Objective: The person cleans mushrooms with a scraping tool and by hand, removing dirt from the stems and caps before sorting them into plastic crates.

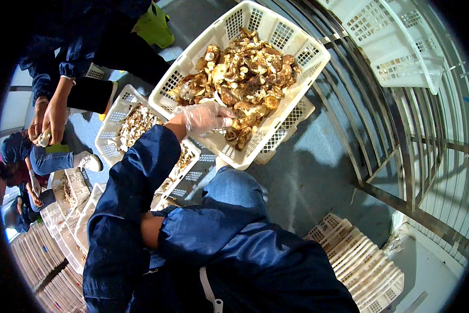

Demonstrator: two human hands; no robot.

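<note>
A white slatted plastic crate (292, 39) at the upper middle holds a heap of brown and cream mushrooms (250, 68). My left hand (206, 117), in a thin clear glove, reaches into its near side. Its fingers are bent together against a mushroom (245, 116) at the heap's edge. My right arm crosses in front of my body to the left. Only a strip of bare wrist shows there, and the right hand is hidden behind my left sleeve (122, 203).
Left of my crate, a lower crate (106, 130) holds pale mushroom pieces. A co-worker's hands (52, 117) hold a small pale piece. Another person sits further left. Stacked crates (357, 266) stand at lower right. A metal rack (380, 190) with white crates runs along the right.
</note>
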